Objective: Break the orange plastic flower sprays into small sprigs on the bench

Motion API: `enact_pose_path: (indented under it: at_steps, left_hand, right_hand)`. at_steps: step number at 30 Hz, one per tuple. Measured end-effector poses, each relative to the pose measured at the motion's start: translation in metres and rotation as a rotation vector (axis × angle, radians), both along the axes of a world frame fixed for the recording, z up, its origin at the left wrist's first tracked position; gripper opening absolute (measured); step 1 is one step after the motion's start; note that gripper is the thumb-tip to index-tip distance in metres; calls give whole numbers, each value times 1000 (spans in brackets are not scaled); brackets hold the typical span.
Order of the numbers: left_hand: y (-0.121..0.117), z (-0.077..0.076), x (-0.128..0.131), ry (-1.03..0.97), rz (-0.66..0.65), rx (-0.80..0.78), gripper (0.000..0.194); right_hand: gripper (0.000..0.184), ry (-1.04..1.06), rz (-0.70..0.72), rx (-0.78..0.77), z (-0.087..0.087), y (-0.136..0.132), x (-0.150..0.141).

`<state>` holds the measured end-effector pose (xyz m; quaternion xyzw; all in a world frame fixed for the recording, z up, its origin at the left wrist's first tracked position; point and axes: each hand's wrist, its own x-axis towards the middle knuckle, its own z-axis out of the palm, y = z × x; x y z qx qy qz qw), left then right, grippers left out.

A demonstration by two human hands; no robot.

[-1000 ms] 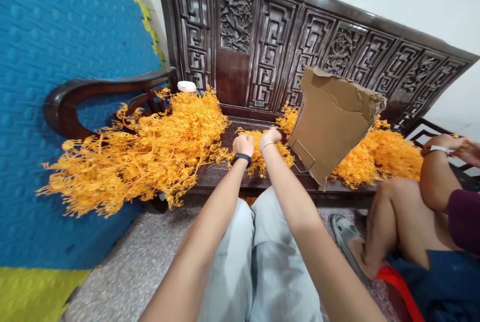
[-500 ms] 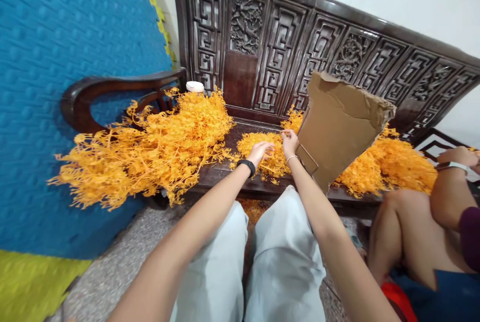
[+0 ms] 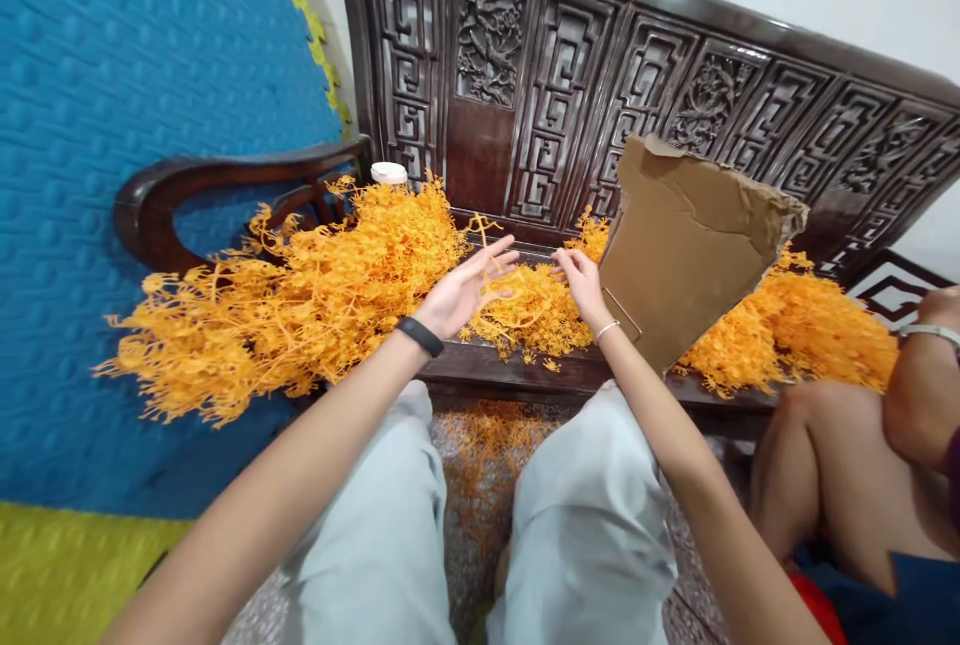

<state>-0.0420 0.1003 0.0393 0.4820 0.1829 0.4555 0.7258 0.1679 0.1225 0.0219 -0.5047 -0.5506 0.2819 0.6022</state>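
Note:
My left hand [image 3: 457, 295], with a black band at the wrist, is raised over the bench with its fingers spread. A thin orange branched plastic stem [image 3: 484, 224] shows just behind its fingers; whether it touches them I cannot tell. My right hand [image 3: 581, 280] hovers to the right with thumb and fingertips drawn together, and anything between them is too small to make out. Under both hands lies a loose heap of small orange plastic pieces [image 3: 536, 313]. To the left, a big pile of orange branched plastic sprays [image 3: 322, 290] hangs over the bench end.
A brown cardboard sheet [image 3: 675, 245] stands tilted beside my right hand, with more orange sprays [image 3: 817, 325] behind it. The carved wooden bench back [image 3: 484, 155] rises behind. A white-lidded tub [image 3: 389, 173] is at the back left. Another person's knee [image 3: 806, 445] is at right.
My left hand has moved left and opened, and an orange stem now shows by its fingers. My right hand has shifted slightly. My knees have spread apart, showing orange scraps on the floor.

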Motion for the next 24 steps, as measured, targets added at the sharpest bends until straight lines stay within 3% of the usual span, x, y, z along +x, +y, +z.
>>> enact_pose_path:
  at_steps: [3,5,7,15,19,24]
  left_hand:
    - [-12,17,-15,-33,84,-13,39]
    - [-21,25,-20,-39,113,-25,38]
    - [-29,29,-24,-21,137,-32,36]
    - [-48,13,-25,67,201,125,27]
    - [-52,13,-38,147,223,104,27]
    - [-57,18,-58,214,394,83,28]
  right_hand:
    - [33,-41,396,-78,26,-30,-21]
    - [25,-53,539,-109,37,-48,-37]
    - [30,-23,598,-114,43,-61,-52]
    - [17,37,376,-23,38,-66,-80]
    - [15,129,366,-53,36,-64,-76]
    - [15,285,486,-241,32,-64,-72]
